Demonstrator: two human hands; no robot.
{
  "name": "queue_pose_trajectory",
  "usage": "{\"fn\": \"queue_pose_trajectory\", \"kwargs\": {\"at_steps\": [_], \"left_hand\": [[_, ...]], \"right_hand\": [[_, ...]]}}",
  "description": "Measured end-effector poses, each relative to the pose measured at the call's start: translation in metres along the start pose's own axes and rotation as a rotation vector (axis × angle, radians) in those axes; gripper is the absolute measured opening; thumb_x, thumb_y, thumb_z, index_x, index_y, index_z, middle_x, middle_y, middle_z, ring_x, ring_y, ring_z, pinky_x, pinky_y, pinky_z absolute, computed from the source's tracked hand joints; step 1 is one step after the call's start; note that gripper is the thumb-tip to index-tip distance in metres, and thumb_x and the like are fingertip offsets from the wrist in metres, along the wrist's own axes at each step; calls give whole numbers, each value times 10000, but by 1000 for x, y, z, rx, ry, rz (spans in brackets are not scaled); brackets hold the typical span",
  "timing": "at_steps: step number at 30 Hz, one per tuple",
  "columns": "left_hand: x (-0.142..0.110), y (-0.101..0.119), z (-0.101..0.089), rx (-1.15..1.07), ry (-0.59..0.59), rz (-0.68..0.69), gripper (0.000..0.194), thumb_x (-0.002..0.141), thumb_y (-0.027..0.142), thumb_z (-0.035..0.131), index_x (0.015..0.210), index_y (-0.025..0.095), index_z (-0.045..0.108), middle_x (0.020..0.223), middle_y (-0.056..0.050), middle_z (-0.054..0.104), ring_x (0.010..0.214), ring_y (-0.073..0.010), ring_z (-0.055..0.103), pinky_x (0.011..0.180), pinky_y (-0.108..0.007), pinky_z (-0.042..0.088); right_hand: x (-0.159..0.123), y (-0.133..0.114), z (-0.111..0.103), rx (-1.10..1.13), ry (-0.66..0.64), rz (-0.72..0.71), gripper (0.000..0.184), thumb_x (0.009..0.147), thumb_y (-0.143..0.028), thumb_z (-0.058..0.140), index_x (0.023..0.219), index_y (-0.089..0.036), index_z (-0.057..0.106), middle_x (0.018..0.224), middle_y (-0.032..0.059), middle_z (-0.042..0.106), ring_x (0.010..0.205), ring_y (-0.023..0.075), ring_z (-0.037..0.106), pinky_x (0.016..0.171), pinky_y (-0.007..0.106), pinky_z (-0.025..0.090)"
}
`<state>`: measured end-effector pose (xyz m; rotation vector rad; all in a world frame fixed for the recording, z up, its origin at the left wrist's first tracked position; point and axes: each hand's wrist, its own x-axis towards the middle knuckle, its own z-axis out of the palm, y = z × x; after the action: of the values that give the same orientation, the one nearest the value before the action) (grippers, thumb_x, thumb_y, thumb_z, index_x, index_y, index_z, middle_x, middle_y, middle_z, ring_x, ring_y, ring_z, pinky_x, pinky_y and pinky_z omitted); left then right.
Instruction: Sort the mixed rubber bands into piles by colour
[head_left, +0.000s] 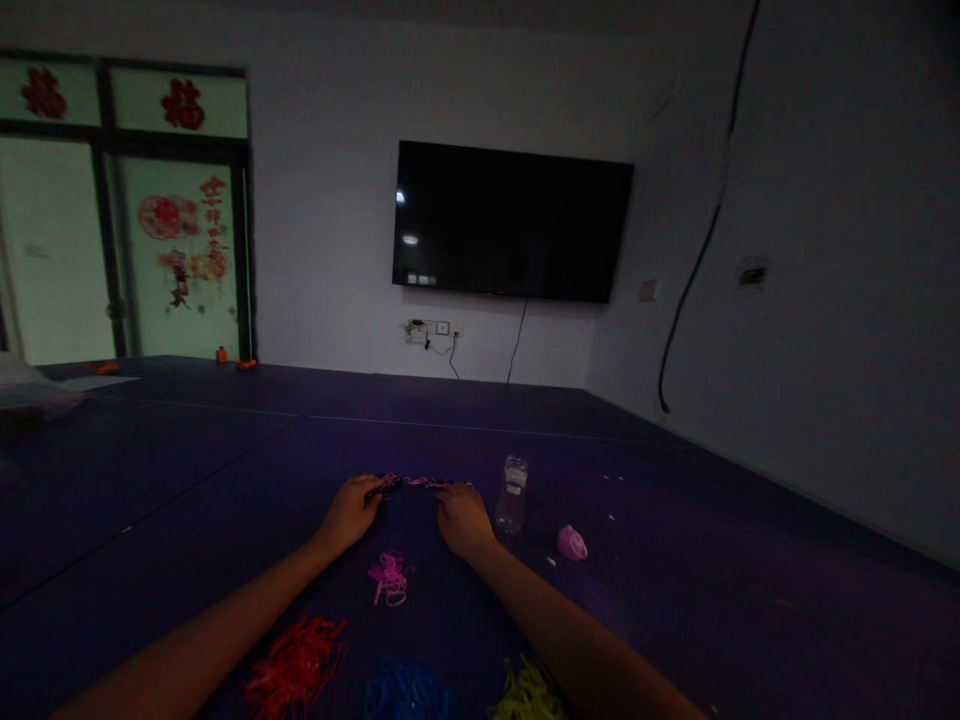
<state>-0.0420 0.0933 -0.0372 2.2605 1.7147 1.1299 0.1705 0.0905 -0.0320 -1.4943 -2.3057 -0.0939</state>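
Blue strands (409,692) lie nearest us, between red strands (296,668) and yellow strands (527,694). Beyond, a pink-and-dark cord (417,483) runs crosswise between our left hand (352,512) and right hand (463,518), each touching it near an end; whether they grip, we cannot tell.

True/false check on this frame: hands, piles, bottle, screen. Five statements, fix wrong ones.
The left hand and right hand touch the pink-and-dark strand. True.
A bottle is beside the left hand. False: the clear bottle is by the right hand.
The red pile lies left of the blue pile. True.
The screen is lit. False: the screen is dark.
The pink pile is nearer the camera than the blue pile. False: the pink pile is farther.
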Motion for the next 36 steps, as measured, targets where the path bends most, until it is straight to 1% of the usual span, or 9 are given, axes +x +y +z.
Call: {"fn": "queue_pose_trajectory", "kwargs": {"at_steps": [6,9,12,15,19,22,27,32,36], "left_hand": [[-1,2,1,-25,-34,53,340,804,122,495,1098,215,639,1139,-53,640,1093,-192,551,971,-335,393],[-1,2,1,-3,-30,46,340,807,115,487,1100,205,634,1136,-58,639,1094,-190,548,969,-332,391],[-1,2,1,58,-14,26,324,811,118,480,1086,183,638,1110,-75,645,1074,-202,556,955,-334,398],[-2,3,-1,147,-7,12,296,821,138,471,1060,157,645,1081,-94,649,1044,-216,566,937,-332,402],[-4,6,-3,243,-27,-5,257,821,161,486,1019,176,649,1068,-84,646,1038,-224,560,927,-332,399],[-6,10,-4,286,-39,18,253,822,159,489,1023,181,641,1087,-81,635,1057,-223,541,942,-342,387],[-9,13,-1,331,-38,126,278,840,166,473,1077,177,619,1153,-90,595,1120,-233,493,973,-379,370],[-9,11,1,320,-46,213,255,857,168,458,1030,182,644,1144,-87,604,1139,-241,481,999,-403,352],[-9,11,1,300,-51,258,241,862,153,449,977,167,661,1093,-94,625,1104,-235,504,981,-396,376]], "right_hand": [[1,2,4,6,2,-1,348,816,-156,418,1098,-157,621,1113,111,616,1111,218,502,969,325,301],[1,2,4,21,6,-2,362,814,-156,417,1120,-153,610,1159,113,595,1130,220,491,981,328,297],[2,3,4,39,23,10,388,810,-147,406,1150,-146,593,1234,118,549,1162,219,471,995,329,295],[3,5,4,52,41,61,443,797,-123,398,1213,-140,548,1299,117,500,1207,218,434,1003,330,298],[3,8,4,70,24,109,491,807,-131,382,1289,-130,479,1337,116,468,1274,231,356,1016,360,294],[3,8,4,81,-28,90,474,836,-176,374,1298,-159,474,1347,95,462,1302,250,309,1042,400,256],[2,7,4,96,-83,56,438,853,-226,388,1276,-198,498,1370,71,438,1321,270,264,1067,460,186],[3,8,4,163,-91,-52,417,847,-189,380,1230,-239,538,1322,28,498,1304,244,297,1066,475,179],[6,8,4,189,-65,-94,406,825,-153,393,1170,-237,592,1255,41,556,1272,227,353,1059,434,209]]}}
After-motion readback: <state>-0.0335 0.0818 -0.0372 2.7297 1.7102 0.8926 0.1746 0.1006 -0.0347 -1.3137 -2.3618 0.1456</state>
